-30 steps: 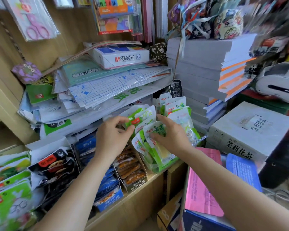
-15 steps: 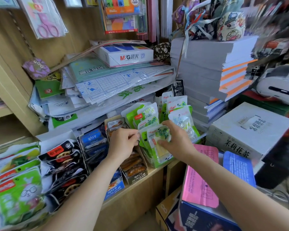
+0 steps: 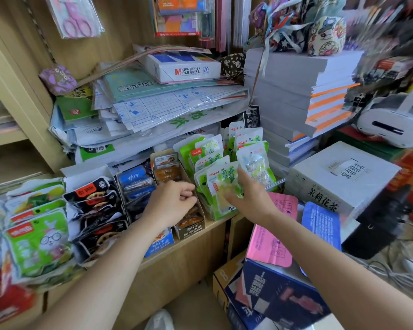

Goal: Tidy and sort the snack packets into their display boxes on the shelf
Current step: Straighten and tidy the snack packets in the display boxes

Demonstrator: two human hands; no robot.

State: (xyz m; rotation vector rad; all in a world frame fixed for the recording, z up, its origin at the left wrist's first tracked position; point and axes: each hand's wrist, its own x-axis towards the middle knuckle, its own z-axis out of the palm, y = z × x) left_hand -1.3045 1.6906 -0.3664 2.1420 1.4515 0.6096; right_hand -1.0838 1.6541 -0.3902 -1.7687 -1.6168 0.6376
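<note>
Green-and-white snack packets [image 3: 209, 160] stand upright in a display box [image 3: 216, 216] at the right end of the wooden shelf [image 3: 193, 236]. My right hand [image 3: 250, 196] grips the front green packet [image 3: 221, 184] by its right edge. My left hand [image 3: 172, 203] hovers with curled fingers over the narrow box of brown packets [image 3: 191, 226], and I see nothing in it. Further left are blue packets [image 3: 134, 177] in a blue box [image 3: 159, 241], black packets [image 3: 91, 194] and green rabbit packets [image 3: 38, 244].
Stacks of paper and an M&G paper ream [image 3: 184, 67] overhang the snack boxes. Grey books [image 3: 291, 91] are piled to the right beside a white tea carton [image 3: 339, 177]. Pink [image 3: 270, 239] and blue [image 3: 320, 222] packs lie on a dark carton [image 3: 272, 296] below the shelf.
My left hand has let go of the green packets and moved down-left over the brown-packet box. My right hand stays on the front green packet. The view has shifted slightly.
</note>
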